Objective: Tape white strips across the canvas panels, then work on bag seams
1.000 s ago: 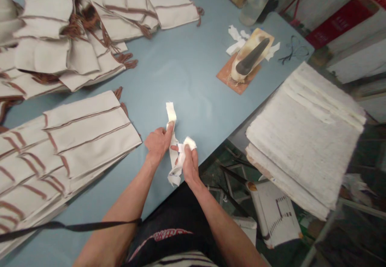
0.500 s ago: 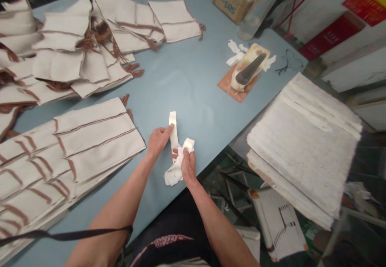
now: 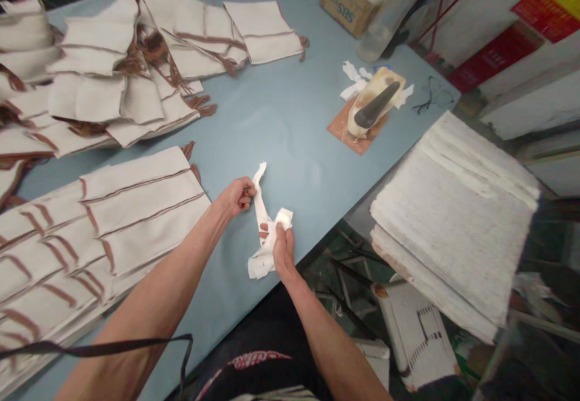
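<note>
Between my hands a white strip (image 3: pixel 261 209) of thin paper-like or cloth-like material stretches upward, its loose top end bent over to the right. My left hand (image 3: pixel 240 195), fingers curled, pinches the strip's left edge near the top. In my right hand (image 3: pixel 283 249) is a bunch of the same white material (image 3: pixel 260 266), pressed under the thumb, with some fingers showing behind it. Off-white cloth panels (image 3: pixel 145 208) with brown stitching and tassels lie in an overlapping row just left of my left hand.
More tasselled panels (image 3: pixel 93 96) are heaped at the back left of the blue table (image 3: pixel 272 117). A dark-handled brush-like tool (image 3: pixel 376 106) rests on a brown board (image 3: pixel 338 126). Behind stand a cardboard box (image 3: pixel 347 8) and a clear bottle (image 3: pixel 389 17). White sheets (image 3: pixel 457 226) are stacked right.
My left hand has shifted slightly left, its fingers now curled at the strip's edge. The strip's top, straight before, is now bent and twisted. My right hand stays nearly still.
</note>
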Demonstrator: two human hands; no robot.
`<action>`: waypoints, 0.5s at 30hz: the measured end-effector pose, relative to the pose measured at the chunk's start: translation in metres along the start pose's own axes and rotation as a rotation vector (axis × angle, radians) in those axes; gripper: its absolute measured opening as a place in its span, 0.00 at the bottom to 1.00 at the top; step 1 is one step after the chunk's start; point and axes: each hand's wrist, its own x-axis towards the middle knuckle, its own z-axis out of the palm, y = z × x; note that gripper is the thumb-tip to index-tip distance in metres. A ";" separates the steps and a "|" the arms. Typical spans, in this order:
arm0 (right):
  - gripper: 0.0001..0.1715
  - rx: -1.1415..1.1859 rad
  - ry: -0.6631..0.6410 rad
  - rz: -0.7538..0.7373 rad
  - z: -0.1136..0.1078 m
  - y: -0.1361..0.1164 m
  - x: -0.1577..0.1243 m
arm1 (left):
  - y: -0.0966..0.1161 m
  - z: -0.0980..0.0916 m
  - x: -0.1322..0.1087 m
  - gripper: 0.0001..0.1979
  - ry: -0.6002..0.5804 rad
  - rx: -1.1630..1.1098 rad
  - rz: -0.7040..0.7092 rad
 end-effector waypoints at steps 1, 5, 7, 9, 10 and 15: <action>0.27 0.004 0.001 -0.003 0.000 0.000 0.000 | 0.001 -0.002 0.000 0.19 -0.012 -0.014 -0.007; 0.27 0.022 0.009 -0.020 0.003 0.002 0.001 | 0.007 -0.007 -0.003 0.15 -0.026 -0.049 0.025; 0.27 0.032 0.011 -0.034 0.004 0.003 0.000 | 0.010 -0.008 -0.006 0.15 -0.004 -0.057 0.096; 0.27 0.042 0.008 -0.051 0.003 0.004 -0.002 | 0.010 -0.009 -0.009 0.16 0.036 -0.057 0.203; 0.27 0.046 0.005 -0.061 0.002 0.003 -0.003 | 0.008 -0.010 -0.012 0.16 0.056 -0.049 0.259; 0.27 0.081 0.020 -0.099 -0.010 -0.001 0.000 | -0.035 -0.017 -0.035 0.14 0.037 0.109 0.367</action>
